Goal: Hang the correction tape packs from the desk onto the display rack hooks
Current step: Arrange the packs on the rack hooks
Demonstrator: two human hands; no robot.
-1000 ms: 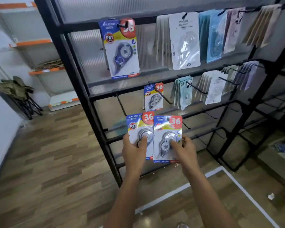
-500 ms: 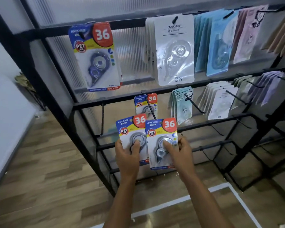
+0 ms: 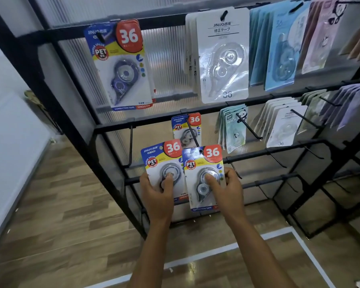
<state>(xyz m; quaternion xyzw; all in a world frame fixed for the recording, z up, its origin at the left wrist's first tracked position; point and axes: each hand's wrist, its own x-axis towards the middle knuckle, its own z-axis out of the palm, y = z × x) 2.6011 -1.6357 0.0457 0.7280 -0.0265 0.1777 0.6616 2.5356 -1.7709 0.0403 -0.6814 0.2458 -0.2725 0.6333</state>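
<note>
- Both hands are busy here. The left hand (image 3: 157, 196) grips one correction tape pack (image 3: 164, 163), thumb pressed on the clear blister and fingers curled behind the card. The right hand (image 3: 227, 190) holds a second pack (image 3: 204, 177) the same way, its card overlapping the first one's right edge.
- Both packs sit low in the centre of the frame, right in front of the black display rack (image 3: 75, 129), not on any hook yet. No counter in view at all, so I'd say the pick-up part is done and this is the hanging step.
- Just above the right pack there's a long black hook (image 3: 192, 132) sticking out from the middle rail, with one matching pack (image 3: 186, 129) already at the back of it. The hook's tip looks like it's sitting at or very near the hang hole at the top of the right-hand pack, though I can't tell if it's actually through.
- My guess for the next move: line that hole up with the hook tip and slide the card back along it, then do the same with the left one. Cards need to stay fairly square to the hook or the hole will snag.
- There's also an empty hook (image 3: 130, 146) hanging left of centre, and a bigger blue pack (image 3: 121, 67) up in the upper left. The right side of the rack is full of other pastel packs.
</note>
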